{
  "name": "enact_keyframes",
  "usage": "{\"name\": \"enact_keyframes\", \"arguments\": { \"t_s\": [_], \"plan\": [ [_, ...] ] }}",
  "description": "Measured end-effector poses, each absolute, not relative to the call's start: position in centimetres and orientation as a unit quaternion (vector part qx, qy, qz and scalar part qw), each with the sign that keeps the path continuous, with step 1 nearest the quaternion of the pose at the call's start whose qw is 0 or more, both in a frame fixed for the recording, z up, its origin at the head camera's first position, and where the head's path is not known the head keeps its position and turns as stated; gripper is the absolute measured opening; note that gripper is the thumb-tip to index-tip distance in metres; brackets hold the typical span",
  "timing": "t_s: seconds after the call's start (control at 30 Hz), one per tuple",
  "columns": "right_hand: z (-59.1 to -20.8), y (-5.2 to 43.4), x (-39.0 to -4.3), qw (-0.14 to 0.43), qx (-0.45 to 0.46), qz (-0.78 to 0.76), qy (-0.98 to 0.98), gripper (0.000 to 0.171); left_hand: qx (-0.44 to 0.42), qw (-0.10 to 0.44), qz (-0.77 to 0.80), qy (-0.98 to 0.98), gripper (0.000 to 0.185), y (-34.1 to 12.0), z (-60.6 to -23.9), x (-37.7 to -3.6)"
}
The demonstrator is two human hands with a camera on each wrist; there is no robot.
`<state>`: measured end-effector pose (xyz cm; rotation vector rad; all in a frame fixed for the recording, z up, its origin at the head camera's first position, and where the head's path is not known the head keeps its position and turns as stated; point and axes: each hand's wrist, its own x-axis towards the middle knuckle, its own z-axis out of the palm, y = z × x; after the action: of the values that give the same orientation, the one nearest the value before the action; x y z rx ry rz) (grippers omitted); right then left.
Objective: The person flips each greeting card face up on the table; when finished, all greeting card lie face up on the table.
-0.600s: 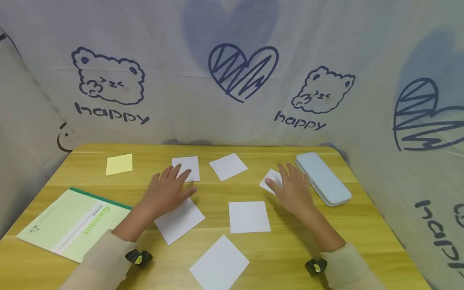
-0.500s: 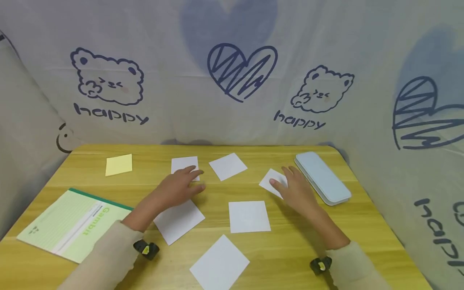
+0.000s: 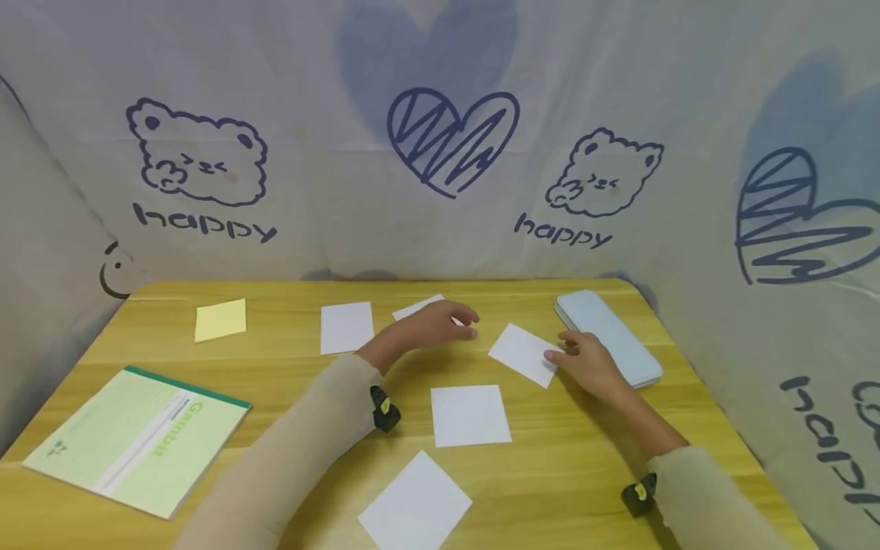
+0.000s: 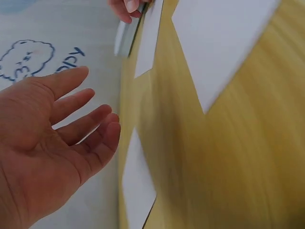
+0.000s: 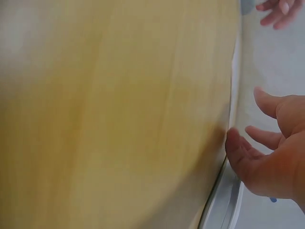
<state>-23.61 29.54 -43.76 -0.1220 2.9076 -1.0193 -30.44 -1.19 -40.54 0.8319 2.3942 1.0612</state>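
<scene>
My left hand reaches across the back middle of the table, its fingers loosely bent with nothing between them. It covers most of a white paper square in the head view. In the left wrist view the palm and relaxed fingers of that hand show above the tabletop. My right hand is at the right edge of another white paper square, thumb tip overlapping the sheet. Its fingers curve loosely without gripping, as the right wrist view of the hand also shows.
More white squares lie around: a back left sheet, a centre sheet and a front sheet. A pale blue case lies beyond the right hand. On the left are a green notebook and yellow sticky notes.
My left hand has swept right, from the back left sheet to the back middle one; its forearm now hides a left sheet. My right hand has shifted right, uncovering more of its sheet.
</scene>
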Motion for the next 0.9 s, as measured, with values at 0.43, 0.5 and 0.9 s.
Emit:
{"name": "enact_keyframes", "arguments": {
  "t_s": [0.43,0.5,0.9],
  "plan": [
    [-44.4,29.8,-24.3,0.023,-0.040,-0.305,0.951,0.054,0.311,0.185,0.356,0.862,0.042,4.9,-43.0,-34.2],
    [-44.4,29.7,-24.3,0.023,-0.037,-0.300,0.953,0.052,0.309,0.185,0.341,0.868,0.042,5.6,-43.0,-34.4],
    [-43.9,29.6,-24.7,0.067,0.007,-0.316,0.946,0.052,0.271,0.208,0.308,0.888,0.033,8.1,-42.9,-35.5]
  ]
}}
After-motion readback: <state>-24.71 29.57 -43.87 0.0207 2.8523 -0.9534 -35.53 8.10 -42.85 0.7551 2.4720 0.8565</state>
